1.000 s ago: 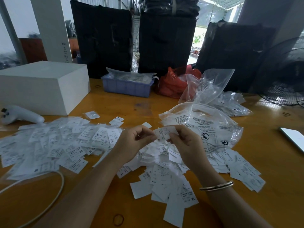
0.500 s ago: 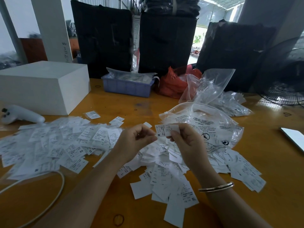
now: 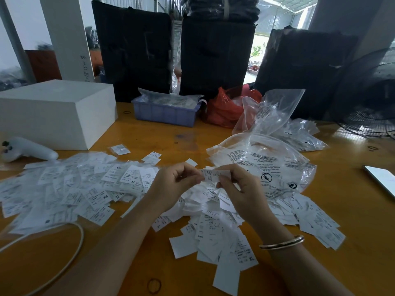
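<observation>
Both hands meet over the middle of the yellow wooden table [image 3: 166,137]. My left hand [image 3: 173,186] and my right hand [image 3: 239,189] pinch a small white printed size label [image 3: 213,175] between them, each by one end, a little above the table. Beneath the hands lies a loose heap of white labels [image 3: 215,229]. A second, wider spread of labels [image 3: 70,191] covers the table to the left. A bracelet circles my right wrist.
A clear printed plastic bag [image 3: 269,165] lies right of the hands, more bags behind it. A white box [image 3: 53,112], white handheld device [image 3: 27,149], blue tray [image 3: 166,113], red bag [image 3: 224,110], a phone [image 3: 382,178], a white cable [image 3: 70,253] and a fan [image 3: 372,92] ring the workspace.
The label between my hands has been pulled flatter and turned slightly; both hands stay in the same spot over the heap.
</observation>
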{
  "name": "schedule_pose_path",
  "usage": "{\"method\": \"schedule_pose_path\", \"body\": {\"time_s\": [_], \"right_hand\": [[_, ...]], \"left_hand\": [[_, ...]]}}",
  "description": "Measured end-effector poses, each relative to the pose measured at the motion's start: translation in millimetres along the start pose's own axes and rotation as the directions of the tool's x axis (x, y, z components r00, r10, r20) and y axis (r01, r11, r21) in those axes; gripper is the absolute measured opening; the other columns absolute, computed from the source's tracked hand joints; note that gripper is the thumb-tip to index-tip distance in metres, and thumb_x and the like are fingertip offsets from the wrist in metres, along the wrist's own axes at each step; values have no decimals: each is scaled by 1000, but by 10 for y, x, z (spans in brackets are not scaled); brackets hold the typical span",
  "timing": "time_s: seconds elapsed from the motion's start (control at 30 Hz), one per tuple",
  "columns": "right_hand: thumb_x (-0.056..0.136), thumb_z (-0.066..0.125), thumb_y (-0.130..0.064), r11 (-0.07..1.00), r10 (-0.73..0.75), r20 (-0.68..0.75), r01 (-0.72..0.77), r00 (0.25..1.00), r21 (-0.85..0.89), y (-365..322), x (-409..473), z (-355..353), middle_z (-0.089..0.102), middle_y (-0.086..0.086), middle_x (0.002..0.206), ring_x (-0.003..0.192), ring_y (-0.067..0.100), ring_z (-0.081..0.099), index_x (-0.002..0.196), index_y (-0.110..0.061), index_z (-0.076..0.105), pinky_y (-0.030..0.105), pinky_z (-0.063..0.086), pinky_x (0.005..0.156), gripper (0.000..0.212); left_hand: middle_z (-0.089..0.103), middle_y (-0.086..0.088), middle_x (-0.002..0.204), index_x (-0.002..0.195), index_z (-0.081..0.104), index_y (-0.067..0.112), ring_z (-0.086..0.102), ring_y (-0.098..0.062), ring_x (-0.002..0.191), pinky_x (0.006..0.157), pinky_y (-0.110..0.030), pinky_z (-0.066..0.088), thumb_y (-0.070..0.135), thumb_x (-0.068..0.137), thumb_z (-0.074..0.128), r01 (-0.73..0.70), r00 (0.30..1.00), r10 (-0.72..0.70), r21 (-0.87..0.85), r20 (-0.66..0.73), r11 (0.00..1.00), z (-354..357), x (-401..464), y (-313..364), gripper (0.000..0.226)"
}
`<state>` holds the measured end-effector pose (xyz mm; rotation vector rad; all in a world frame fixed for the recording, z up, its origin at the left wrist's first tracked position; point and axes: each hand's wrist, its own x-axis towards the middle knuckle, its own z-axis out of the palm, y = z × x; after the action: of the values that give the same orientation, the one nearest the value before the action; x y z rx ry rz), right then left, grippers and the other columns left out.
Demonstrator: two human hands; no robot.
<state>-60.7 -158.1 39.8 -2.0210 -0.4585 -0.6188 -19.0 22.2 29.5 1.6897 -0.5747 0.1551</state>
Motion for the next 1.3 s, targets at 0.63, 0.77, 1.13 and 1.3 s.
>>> {"method": "schedule_pose_path", "body": {"time_s": [0.63,0.77,1.13,1.3], "right_hand": [[88,63,-14,993,117,7,-117,993,30,66,-34,190,65,-3,69,60,13,57,84,-39,57,26,46,54,26],[92,58,-15,993,106,117,-112,987,40,69,-29,230,65,-21,79,67,11,58,92,-47,59,26,49,61,33],[95,51,-15,949,264,11,-258,964,-179,292,66,32,62,-12,92,71,-4,53,109,-22,65,10,42,60,21],[94,52,-10,915,243,-165,-282,956,-288,404,129,-136,60,-14,90,65,-4,53,107,-18,67,6,42,55,21]], "left_hand": [[71,14,75,80,69,32,66,0,71,63,-12,49,46,70,67,24,1000,-24,-17,3,1000,62,-3,-57,18],[71,13,78,81,69,32,67,-2,75,65,-15,51,54,67,65,35,998,-36,-10,-42,999,32,-5,-67,26],[67,0,97,104,63,21,59,-6,75,57,-19,42,26,89,65,313,834,-21,441,-552,841,-313,58,-130,16],[65,-6,113,118,58,19,56,-26,104,83,-38,36,29,86,68,493,820,17,721,-572,487,-432,37,-223,34]]}}
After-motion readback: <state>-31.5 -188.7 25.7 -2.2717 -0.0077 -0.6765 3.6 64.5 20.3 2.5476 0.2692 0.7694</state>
